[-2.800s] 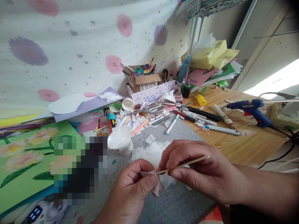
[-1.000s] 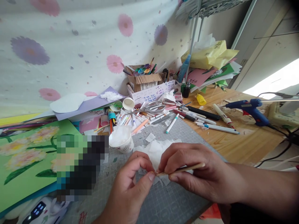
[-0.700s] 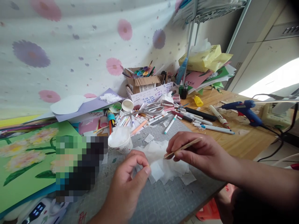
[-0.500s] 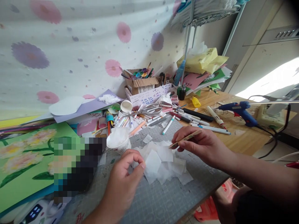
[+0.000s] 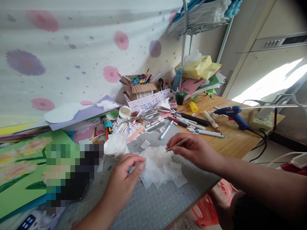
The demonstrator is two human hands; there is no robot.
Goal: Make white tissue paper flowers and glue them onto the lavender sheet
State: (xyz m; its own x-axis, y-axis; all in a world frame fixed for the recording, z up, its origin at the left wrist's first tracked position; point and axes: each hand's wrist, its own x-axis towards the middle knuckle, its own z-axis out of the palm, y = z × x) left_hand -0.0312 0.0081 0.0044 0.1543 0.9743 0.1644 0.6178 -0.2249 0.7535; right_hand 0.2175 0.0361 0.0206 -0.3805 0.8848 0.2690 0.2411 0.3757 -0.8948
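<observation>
A heap of small white tissue squares (image 5: 160,166) lies on the grey cutting mat (image 5: 153,204). My left hand (image 5: 123,175) rests at the heap's left edge, thumb and forefinger curled together over a square there; I cannot make out whether they grip it. My right hand (image 5: 192,150) hovers over the heap's right side and pinches a thin wooden stick (image 5: 178,143) that points down-left to the paper. A white paper cup (image 5: 115,145) stands just left of the heap.
Pens, markers and scissors (image 5: 151,115) litter the desk behind the mat. A blue glue gun (image 5: 231,113) with its cord lies at the right. A green flower picture (image 5: 21,166) covers the left. A cardboard box (image 5: 140,88) and paper stacks stand by the wall.
The hands have parted: the left let go of the tissue piece it pinched against the stick and dropped to the heap. The right carried the stick up and right. The view swung rightward.
</observation>
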